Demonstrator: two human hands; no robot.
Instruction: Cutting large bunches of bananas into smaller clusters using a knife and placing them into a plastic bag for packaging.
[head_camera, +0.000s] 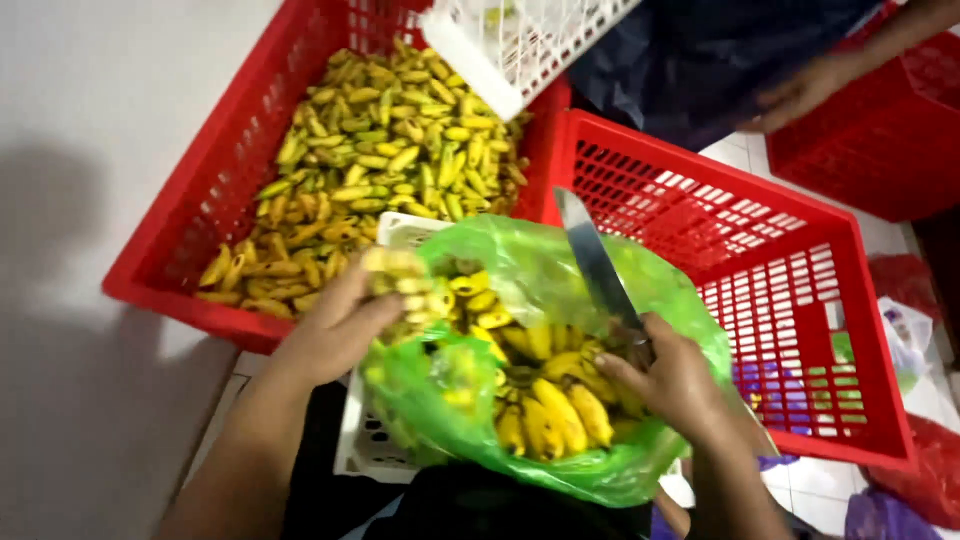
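nearest the camera, a green plastic bag (560, 400) sits in the person's lap over a white slatted crate (365, 440), and it is full of small yellow bananas (545, 400) in bunches. the left hand (340, 325) is at the bag's left edge, fingers curled round a small bunch of bananas (400, 275) that it holds up at the bag's rim. the right hand (675, 380) is at the bag's right side, closed around the handle of a knife (595, 260); the grey blade rises up and to the left above the bag, its tip over the gap between the two red crates. the right thumb and fingers rest against the bananas in the bag.

just beyond the bag on the left, a red plastic crate (200, 215) stands against a pale wall (110, 150) and is heaped with small loose bananas (390, 150), yellow and greenish. beside it on the right, a second red crate (790, 320) shows only its slotted bottom and walls. purple and red plastic bags (900, 500) lie on the tiled floor at its right.

at the top, a white slatted basket (520, 40) is tilted over the full crate. farther right, another person's hand (800, 95) reaches down beside a dark garment toward a third red crate (880, 140) in the far corner.
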